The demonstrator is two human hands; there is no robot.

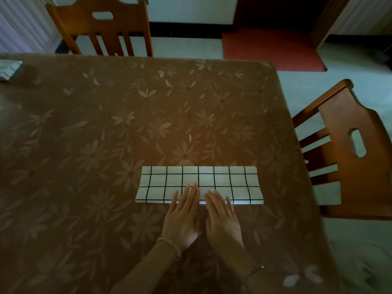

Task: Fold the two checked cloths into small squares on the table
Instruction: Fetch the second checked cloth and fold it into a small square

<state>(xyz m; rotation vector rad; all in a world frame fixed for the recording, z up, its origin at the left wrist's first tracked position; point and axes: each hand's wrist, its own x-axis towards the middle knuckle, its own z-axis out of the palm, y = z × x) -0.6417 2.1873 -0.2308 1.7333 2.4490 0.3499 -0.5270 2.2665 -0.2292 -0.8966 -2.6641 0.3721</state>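
A checked cloth (212,177), folded into a long strip, is pressed onto the counter (95,124) by the left hand (183,217) and right hand (222,219), fingers straight, nothing gripped. Being soft and light, it is best taken by its short ends. The second cloth (9,70) is possibly seen far left.

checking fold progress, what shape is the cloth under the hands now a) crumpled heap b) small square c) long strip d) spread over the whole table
c: the checked cloth lies flat as a long narrow strip, with the left hand and right hand resting straight fingers on its near edge.
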